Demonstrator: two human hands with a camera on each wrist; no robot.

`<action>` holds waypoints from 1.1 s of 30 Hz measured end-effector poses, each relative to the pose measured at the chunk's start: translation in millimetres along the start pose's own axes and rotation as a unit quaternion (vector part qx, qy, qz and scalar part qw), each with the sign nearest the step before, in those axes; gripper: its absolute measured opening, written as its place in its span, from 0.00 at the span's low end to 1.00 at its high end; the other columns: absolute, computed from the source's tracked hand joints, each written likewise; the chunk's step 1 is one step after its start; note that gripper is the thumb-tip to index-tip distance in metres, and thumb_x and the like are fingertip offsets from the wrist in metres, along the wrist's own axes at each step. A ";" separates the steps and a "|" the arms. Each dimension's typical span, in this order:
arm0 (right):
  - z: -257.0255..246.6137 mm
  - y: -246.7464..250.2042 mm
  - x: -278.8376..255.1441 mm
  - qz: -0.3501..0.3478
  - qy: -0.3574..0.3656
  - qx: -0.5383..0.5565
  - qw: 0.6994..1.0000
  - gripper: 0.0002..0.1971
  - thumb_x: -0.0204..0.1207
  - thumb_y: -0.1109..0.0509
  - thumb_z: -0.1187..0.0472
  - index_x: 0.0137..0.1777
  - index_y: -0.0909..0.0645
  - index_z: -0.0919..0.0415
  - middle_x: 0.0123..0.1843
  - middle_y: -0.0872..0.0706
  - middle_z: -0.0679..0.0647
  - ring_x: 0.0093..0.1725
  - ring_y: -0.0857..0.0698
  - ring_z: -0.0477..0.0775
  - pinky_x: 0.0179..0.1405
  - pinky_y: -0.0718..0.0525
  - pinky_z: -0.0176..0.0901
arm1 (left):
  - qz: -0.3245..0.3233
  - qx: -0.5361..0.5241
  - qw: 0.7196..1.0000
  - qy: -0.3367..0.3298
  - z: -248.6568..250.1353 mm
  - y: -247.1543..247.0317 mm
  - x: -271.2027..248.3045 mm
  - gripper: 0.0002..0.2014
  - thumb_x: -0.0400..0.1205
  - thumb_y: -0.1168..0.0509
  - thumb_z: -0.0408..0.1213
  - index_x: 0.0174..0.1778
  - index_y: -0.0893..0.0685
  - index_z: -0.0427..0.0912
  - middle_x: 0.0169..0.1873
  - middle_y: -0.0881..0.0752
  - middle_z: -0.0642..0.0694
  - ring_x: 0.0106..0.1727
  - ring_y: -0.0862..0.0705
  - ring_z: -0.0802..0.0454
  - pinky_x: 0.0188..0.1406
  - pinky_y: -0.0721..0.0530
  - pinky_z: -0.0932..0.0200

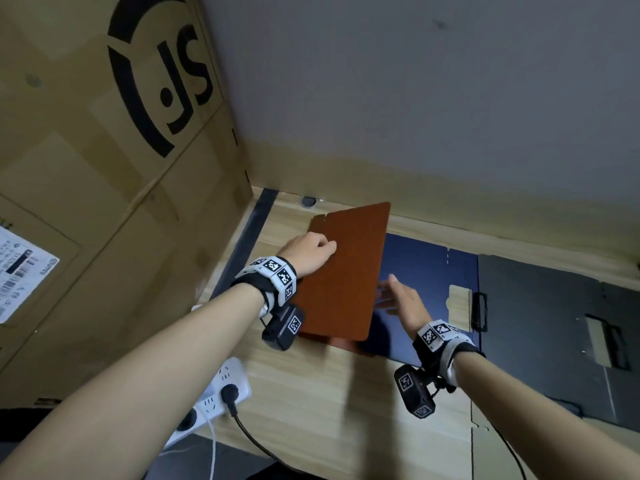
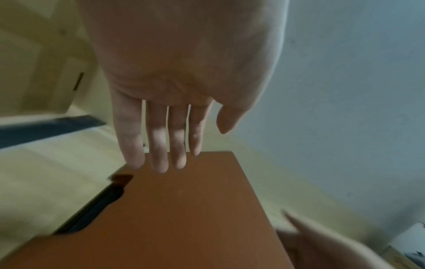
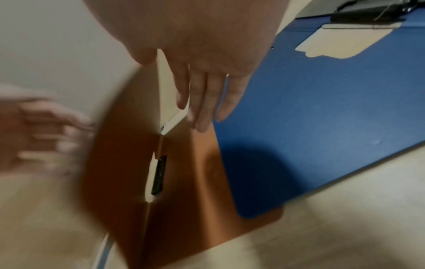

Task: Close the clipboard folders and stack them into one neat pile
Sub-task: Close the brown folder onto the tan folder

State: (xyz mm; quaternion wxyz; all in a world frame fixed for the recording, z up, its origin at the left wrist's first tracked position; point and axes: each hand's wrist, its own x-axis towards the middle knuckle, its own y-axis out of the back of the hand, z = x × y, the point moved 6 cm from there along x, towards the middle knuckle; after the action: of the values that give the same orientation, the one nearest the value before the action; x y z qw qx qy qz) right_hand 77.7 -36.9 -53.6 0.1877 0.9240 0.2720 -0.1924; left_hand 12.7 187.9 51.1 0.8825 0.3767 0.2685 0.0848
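Note:
A brown clipboard folder [image 1: 346,271] lies at the back of the wooden table, its cover raised and tilted partway over. My left hand [image 1: 311,249] touches the cover's outer face with straight fingers [image 2: 161,154]. My right hand [image 1: 401,297] is open beside the cover's free right edge, hovering over an open blue folder [image 1: 426,271]. In the right wrist view the brown folder [image 3: 184,172] shows its black clip [image 3: 159,174] in the gap, and the blue folder [image 3: 322,118] overlaps its corner. A dark grey folder [image 1: 540,323] lies open at the right.
A tall cardboard box [image 1: 104,168] stands close on the left. A white power strip [image 1: 221,386] with a black plug sits at the table's left front. A grey wall runs behind the folders. Bare wooden table [image 1: 329,410] shows in front of me.

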 end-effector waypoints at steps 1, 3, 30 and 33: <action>-1.4 -1.4 0.5 -0.005 -0.013 0.030 0.999 0.27 0.85 0.47 0.39 0.62 0.16 0.59 0.57 0.11 0.58 0.57 0.13 0.61 0.55 0.15 0.52 | -0.003 -0.002 1.000 0.017 -9.8 -4.8 5.2 0.17 0.82 0.45 0.55 0.47 0.15 0.48 0.43 0.10 0.46 0.46 0.12 0.46 0.55 0.14 0.43; -1.7 -4.3 2.4 0.003 -0.012 0.045 0.999 0.26 0.83 0.43 0.38 0.65 0.18 0.57 0.59 0.12 0.55 0.57 0.12 0.58 0.59 0.14 0.57 | -0.001 0.001 0.998 0.065 -36.8 -14.8 14.4 0.11 0.83 0.41 0.48 0.50 0.16 0.48 0.47 0.11 0.48 0.48 0.13 0.46 0.57 0.15 0.45; 10.4 -100.1 61.9 0.000 0.047 -0.241 0.969 0.35 0.74 0.25 0.50 0.79 0.33 0.55 0.75 0.32 0.55 0.75 0.31 0.58 0.77 0.29 0.52 | 0.198 -0.317 0.879 0.295 -209.1 -25.3 39.1 0.23 0.76 0.25 0.41 0.22 0.30 0.45 0.24 0.22 0.45 0.32 0.26 0.49 0.42 0.23 0.55; 12.2 -106.5 62.5 -0.036 0.047 -0.244 0.968 0.36 0.73 0.25 0.52 0.79 0.33 0.57 0.75 0.32 0.53 0.71 0.25 0.57 0.75 0.25 0.56 | 0.201 -0.298 0.887 0.291 -213.3 -21.8 36.5 0.24 0.77 0.26 0.41 0.22 0.32 0.45 0.20 0.29 0.47 0.27 0.32 0.51 0.41 0.27 0.56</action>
State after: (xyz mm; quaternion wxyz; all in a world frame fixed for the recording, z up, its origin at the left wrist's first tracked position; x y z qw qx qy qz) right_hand 62.0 67.7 -118.5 0.3878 0.8477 0.3523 -0.0830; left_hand -72.4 317.6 -101.4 0.7994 0.1007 0.3937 0.4426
